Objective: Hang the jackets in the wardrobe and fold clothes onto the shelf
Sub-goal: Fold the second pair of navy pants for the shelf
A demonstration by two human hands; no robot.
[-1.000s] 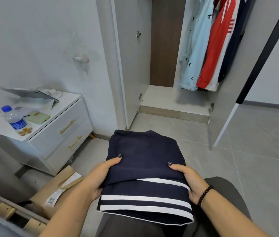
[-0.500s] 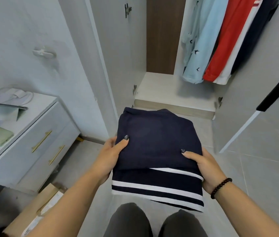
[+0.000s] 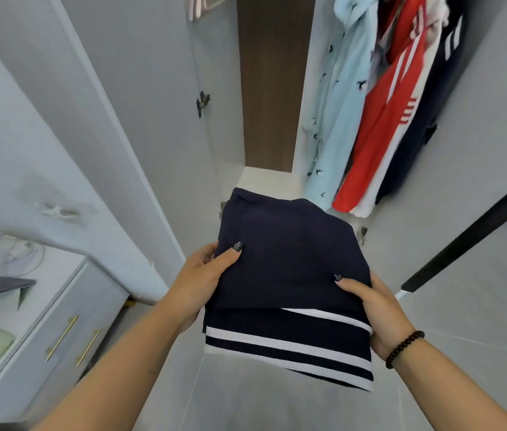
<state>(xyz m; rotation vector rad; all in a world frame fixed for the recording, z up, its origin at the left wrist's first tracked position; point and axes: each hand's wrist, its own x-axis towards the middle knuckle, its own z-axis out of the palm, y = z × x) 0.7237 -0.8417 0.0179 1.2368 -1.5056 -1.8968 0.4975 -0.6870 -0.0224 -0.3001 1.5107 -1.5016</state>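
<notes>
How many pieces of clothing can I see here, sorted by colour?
Light blue, hanging: 1, the light blue garment
Red with white stripes, hanging: 1, the red jacket
Navy, hanging: 1, the navy jacket
Navy with white stripes, folded, held in both hands: 1, the folded navy garment
Total: 4

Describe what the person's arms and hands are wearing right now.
Both forearms are bare, no sleeves in view. The right hand has a bracelet of dark round beads at the wrist. The left hand wears nothing at the wrist. The visible thumbnails carry dark glittery polish.
</notes>
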